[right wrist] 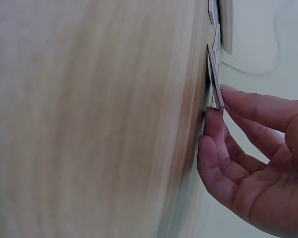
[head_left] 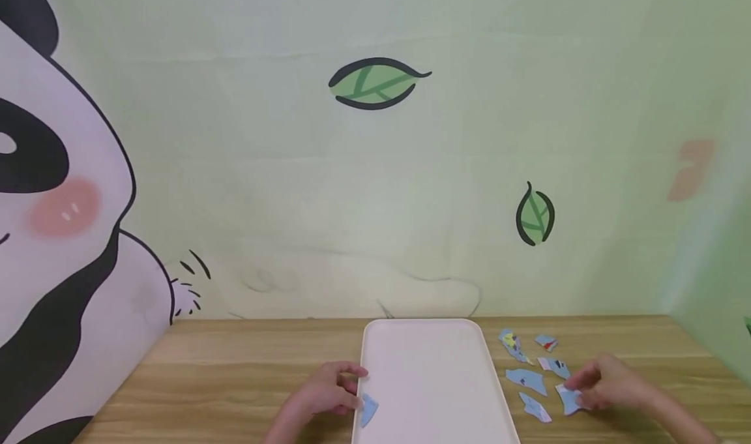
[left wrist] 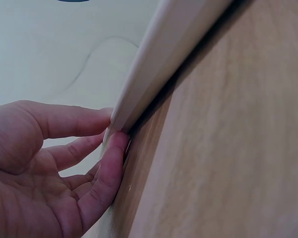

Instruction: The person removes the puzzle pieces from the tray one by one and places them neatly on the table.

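A white rectangular tray (head_left: 431, 372) lies on the wooden table with one blue puzzle piece (head_left: 368, 409) in it, by the left rim. My left hand (head_left: 331, 388) grips that rim; the left wrist view shows thumb and fingers (left wrist: 111, 163) at the tray's side wall (left wrist: 151, 64). To the right of the tray, my right hand (head_left: 607, 382) pinches a light-blue puzzle piece (head_left: 567, 398) with a pale edge. Seen from the right wrist, this thin piece (right wrist: 215, 79) is tilted up between thumb and fingertips, one end raised off the tabletop.
Several more puzzle pieces (head_left: 526, 380) lie scattered between the tray and my right hand, including one with yellow (head_left: 512, 343) and one with red (head_left: 547, 343). Behind the wooden table (head_left: 252, 359) stands a pale green wall (head_left: 281, 170) with a panda and leaves.
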Action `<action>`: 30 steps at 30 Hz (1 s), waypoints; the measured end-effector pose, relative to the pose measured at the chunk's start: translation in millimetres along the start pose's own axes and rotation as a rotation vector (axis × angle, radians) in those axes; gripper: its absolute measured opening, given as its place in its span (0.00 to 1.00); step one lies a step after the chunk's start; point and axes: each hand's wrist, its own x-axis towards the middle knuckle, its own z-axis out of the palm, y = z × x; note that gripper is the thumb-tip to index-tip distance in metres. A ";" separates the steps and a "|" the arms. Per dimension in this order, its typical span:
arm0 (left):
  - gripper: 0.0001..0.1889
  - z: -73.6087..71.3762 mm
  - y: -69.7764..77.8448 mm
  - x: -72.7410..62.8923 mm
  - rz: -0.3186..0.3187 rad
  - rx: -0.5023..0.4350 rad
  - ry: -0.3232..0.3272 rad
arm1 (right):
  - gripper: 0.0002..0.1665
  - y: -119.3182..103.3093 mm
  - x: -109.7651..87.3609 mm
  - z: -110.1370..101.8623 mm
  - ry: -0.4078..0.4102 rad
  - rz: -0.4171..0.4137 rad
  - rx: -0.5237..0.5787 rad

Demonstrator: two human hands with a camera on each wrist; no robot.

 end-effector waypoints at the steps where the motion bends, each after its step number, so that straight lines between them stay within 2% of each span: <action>1: 0.22 0.4 -0.4 0.0 0.003 -0.006 -0.003 | 0.16 0.4 -0.5 -0.2 0.001 0.001 -0.006; 11: 0.22 -1.4 -1.0 -0.1 -0.001 -0.013 -0.008 | 0.15 -2.2 0.9 1.1 0.014 0.017 -0.041; 23: 0.22 0.0 3.0 -1.7 0.004 -0.014 -0.009 | 0.16 -6.5 -1.4 0.8 0.063 -0.063 -0.160; 30: 0.23 0.5 1.1 -1.0 0.003 -0.006 -0.006 | 0.18 -22.5 0.3 0.7 0.113 -0.098 -0.150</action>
